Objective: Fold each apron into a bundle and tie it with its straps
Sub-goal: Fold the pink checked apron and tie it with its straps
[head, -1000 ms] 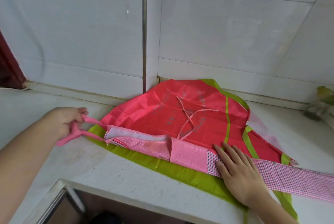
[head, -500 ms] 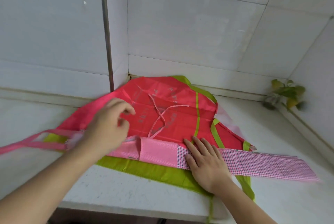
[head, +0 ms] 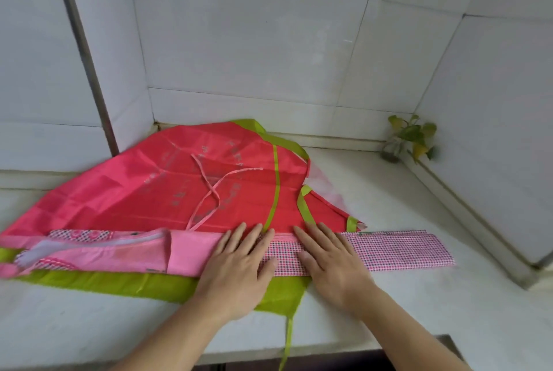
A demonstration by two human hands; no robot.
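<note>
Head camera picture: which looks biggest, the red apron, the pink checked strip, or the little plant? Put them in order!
1. red apron
2. pink checked strip
3. little plant, though it sits farthest from the camera, so it looks smaller than it is.

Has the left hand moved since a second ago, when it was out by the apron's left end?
Yes. The left hand has moved right along the folded pink apron and now presses flat beside the right hand.

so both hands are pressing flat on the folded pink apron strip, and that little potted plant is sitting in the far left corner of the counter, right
Not quite. The left hand and right hand do press flat, fingers straight, on the folded pink apron strip, which lies over the red apron. But the head view shows the little plant in the far right corner of the counter, against the wall, not the left.
</note>
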